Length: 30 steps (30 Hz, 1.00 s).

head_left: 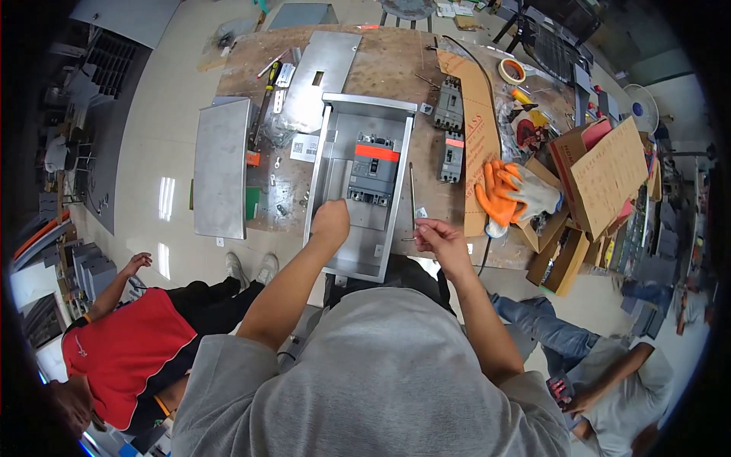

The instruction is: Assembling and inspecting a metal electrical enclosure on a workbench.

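A grey open metal enclosure box [403, 164] stands at the table's near edge. Inside it sits a dark grey circuit breaker [373, 181] with an orange-red strip across it. My left hand [331, 222] is closed over the box's left side, near the breaker's lower left corner; whatever its fingers hold is hidden. Just outside the box's right wall, my right hand [443, 244] pinches a short thin metal piece [409, 239], too small to name surely. A thin metal rod [413, 190] lies on the table beside the box.
Flat metal panels [221, 171] [324, 76] lie left and behind. A screwdriver [270, 80] lies beyond the box. More breakers [449, 103], cardboard [478, 114], orange-grey gloves [525, 190] and open cartons [609, 175] occupy the right. People [133, 350] [617, 381] are on both sides.
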Motion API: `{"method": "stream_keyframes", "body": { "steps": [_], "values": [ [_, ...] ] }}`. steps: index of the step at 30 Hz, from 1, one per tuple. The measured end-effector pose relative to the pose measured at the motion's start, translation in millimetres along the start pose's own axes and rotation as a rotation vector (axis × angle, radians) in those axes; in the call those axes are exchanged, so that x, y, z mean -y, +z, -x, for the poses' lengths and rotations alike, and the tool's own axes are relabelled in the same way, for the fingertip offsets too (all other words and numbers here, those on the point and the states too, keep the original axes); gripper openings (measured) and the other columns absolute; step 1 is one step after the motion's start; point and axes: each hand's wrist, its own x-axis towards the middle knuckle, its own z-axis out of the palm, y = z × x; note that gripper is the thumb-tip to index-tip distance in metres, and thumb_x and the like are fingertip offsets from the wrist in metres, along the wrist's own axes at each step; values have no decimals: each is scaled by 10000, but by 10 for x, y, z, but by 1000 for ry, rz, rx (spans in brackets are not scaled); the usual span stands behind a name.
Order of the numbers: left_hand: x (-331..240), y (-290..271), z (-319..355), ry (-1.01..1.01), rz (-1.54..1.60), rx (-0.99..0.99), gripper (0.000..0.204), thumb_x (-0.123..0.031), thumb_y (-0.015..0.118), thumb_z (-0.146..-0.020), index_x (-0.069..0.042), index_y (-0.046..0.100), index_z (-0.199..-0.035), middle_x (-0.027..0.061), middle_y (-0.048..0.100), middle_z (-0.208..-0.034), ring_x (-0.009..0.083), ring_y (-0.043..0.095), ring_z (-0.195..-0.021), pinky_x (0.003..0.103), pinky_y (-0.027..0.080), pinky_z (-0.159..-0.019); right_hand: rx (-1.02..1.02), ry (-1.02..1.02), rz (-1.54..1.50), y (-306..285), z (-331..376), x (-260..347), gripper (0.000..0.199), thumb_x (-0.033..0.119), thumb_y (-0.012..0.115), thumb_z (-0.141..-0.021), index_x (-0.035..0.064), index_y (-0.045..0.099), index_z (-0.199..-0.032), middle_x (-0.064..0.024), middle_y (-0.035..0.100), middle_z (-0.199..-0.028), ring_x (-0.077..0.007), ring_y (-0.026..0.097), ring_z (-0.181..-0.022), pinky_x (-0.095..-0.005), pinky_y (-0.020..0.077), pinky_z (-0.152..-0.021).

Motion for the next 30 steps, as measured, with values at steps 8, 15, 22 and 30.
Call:
{"method": "stream_keyframes", "body": {
  "steps": [8, 15, 22, 30],
  "values": [
    [-291, -531, 427, -168, 1738, 105, 121, -11, 696, -806, -6, 576, -800, 135, 674, -803, 228, 679, -720, 299, 568, -670, 150, 100, -145, 423, 48, 152, 233, 102, 635, -901, -16, 608, -1100, -98, 686, -915, -145, 669, -782, -257, 543, -674],
    [-496, -501, 664, -34, 1765, -8, 110, 11, 673, -834, -19, 568, -849, 115, 676, -847, 168, 667, -748, 279, 564, -692, 170, -76, -76, 493, 7, 120, 224, 105, 654, -887, -1, 635, -1084, -73, 683, -905, -124, 650, -787, -253, 536, -668],
    [-514, -525, 737, 109, 1729, 43, 104, 33, 670, -827, 7, 592, -891, 80, 660, -824, 129, 648, -752, 257, 550, -679, 181, -31, -30, 463, 47, 156, 203, 100, 656, -883, 9, 655, -1065, -55, 681, -894, -108, 636, -787, -248, 531, -658],
    [-347, -486, 710, 182, 1659, 125, 108, 39, 666, -829, 14, 605, -915, 63, 660, -846, 107, 638, -768, 244, 536, -688, 181, 37, 26, 543, 14, 105, 200, 92, 654, -877, 11, 646, -1060, -58, 680, -903, -132, 649, -777, -264, 546, -649]
  ]
}}
